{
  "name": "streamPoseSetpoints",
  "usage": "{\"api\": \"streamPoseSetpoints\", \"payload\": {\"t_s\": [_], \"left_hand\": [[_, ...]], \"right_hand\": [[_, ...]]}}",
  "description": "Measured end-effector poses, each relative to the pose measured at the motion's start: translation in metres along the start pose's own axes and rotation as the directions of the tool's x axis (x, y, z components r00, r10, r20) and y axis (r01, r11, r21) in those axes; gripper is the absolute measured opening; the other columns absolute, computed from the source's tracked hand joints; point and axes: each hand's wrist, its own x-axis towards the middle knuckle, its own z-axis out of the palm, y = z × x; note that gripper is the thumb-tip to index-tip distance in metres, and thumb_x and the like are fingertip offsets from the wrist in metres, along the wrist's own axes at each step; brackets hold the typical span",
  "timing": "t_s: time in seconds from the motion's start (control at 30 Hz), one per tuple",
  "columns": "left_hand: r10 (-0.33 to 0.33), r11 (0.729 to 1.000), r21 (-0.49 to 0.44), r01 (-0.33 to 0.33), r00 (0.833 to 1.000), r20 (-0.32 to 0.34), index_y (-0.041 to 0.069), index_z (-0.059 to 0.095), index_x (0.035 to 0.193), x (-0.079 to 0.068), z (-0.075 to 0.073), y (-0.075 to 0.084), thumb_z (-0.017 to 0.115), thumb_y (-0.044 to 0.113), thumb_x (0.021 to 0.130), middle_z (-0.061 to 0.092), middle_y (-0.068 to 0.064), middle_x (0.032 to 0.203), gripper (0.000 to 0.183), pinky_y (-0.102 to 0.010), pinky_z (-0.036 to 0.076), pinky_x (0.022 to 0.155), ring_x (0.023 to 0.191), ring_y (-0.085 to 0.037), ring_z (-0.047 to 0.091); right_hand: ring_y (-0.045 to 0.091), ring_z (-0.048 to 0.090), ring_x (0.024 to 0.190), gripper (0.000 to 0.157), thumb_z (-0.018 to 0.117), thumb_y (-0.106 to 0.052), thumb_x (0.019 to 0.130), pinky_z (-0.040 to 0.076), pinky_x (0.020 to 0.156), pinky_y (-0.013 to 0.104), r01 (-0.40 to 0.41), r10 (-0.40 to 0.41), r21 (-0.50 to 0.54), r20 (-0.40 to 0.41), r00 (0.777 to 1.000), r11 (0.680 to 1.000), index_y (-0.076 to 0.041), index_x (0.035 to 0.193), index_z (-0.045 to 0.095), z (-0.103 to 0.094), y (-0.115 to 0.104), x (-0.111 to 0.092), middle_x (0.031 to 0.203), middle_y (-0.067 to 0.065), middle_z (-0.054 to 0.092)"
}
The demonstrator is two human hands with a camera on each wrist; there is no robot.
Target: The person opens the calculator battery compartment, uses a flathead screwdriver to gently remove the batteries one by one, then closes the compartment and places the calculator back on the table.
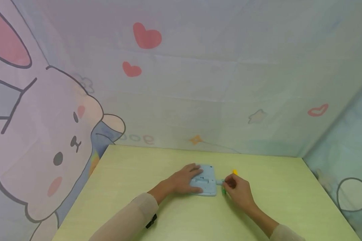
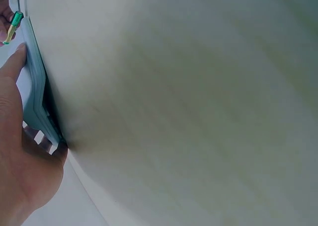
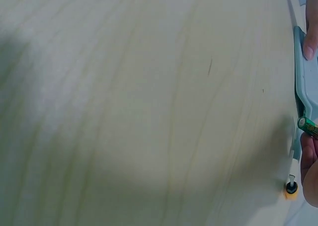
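A light blue plastic device (image 1: pixel 209 172) lies on the table with a recessed compartment facing up. My left hand (image 1: pixel 184 180) holds it, thumb and fingers spread over its left part; in the left wrist view some fingers (image 2: pixel 42 140) curl at its raised edge. Just right of the device, my right hand (image 1: pixel 238 191) pinches a green battery (image 1: pixel 224 190) with a gold end, its tip also showing in the right wrist view. A narrow light blue piece (image 1: pixel 219 182) sits between the device and the right fingertips, its far end hidden by them.
Beyond the right hand lies a screwdriver with a yellow handle (image 1: pixel 235 172), its black and orange end (image 3: pixel 291 188) showing in the right wrist view. A small black item (image 1: pixel 151 221) shows by the left sleeve. Printed cloth (image 1: pixel 199 83) hangs behind the light green table (image 1: pixel 132 167).
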Motion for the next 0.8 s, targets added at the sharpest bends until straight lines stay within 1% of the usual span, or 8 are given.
{"api": "streamPoseSetpoints", "payload": {"t_s": [0.2, 0.47, 0.67, 0.8], "left_hand": [[0.005, 1.0, -0.003, -0.005, 1.0, -0.009, 0.029, 0.035, 0.155, 0.0002, 0.0007, 0.0002, 0.055, 0.075, 0.085, 0.023, 0.007, 0.162, 0.086, -0.044, 0.035, 0.112, 0.15, -0.019, 0.018], [0.001, 1.0, 0.003, -0.001, 1.0, -0.005, 0.03, 0.034, 0.155, 0.0004, 0.0007, 0.0008, 0.054, 0.076, 0.085, 0.023, 0.008, 0.162, 0.086, -0.043, 0.034, 0.112, 0.15, -0.018, 0.017], [-0.002, 1.0, -0.006, 0.002, 1.0, -0.004, 0.028, 0.036, 0.155, -0.0003, -0.0019, 0.0025, 0.056, 0.074, 0.085, 0.024, 0.007, 0.162, 0.086, -0.044, 0.034, 0.112, 0.151, -0.018, 0.017], [-0.002, 1.0, -0.011, 0.002, 1.0, -0.005, 0.028, 0.036, 0.155, -0.0001, -0.001, 0.0015, 0.056, 0.074, 0.085, 0.024, 0.006, 0.162, 0.086, -0.044, 0.034, 0.112, 0.151, -0.018, 0.017]], "right_hand": [[0.011, 0.063, 0.077, 0.01, 0.075, -0.01, 0.087, 0.053, 0.069, 0.024, -0.008, 0.008, -0.022, 0.006, 1.0, 1.0, -0.011, 0.091, 0.067, -0.0003, 0.0007, 0.0006, 0.083, -0.003, 0.068], [0.012, 0.061, 0.074, 0.01, 0.076, -0.008, 0.085, 0.051, 0.067, 0.023, -0.007, 0.007, -0.026, -0.002, 1.0, 1.0, -0.011, 0.089, 0.067, -0.0001, 0.0017, -0.001, 0.08, -0.003, 0.066], [0.013, 0.06, 0.074, 0.01, 0.075, -0.01, 0.085, 0.051, 0.067, 0.023, -0.042, 0.042, -0.041, 0.012, 0.999, 0.998, -0.011, 0.09, 0.067, 0.0004, 0.0022, -0.0006, 0.08, -0.003, 0.065], [0.013, 0.06, 0.075, 0.01, 0.075, -0.01, 0.084, 0.051, 0.068, 0.023, -0.034, 0.035, -0.048, 0.013, 0.999, 0.998, -0.012, 0.089, 0.067, 0.0013, 0.003, 0.0004, 0.08, -0.003, 0.065]]}}
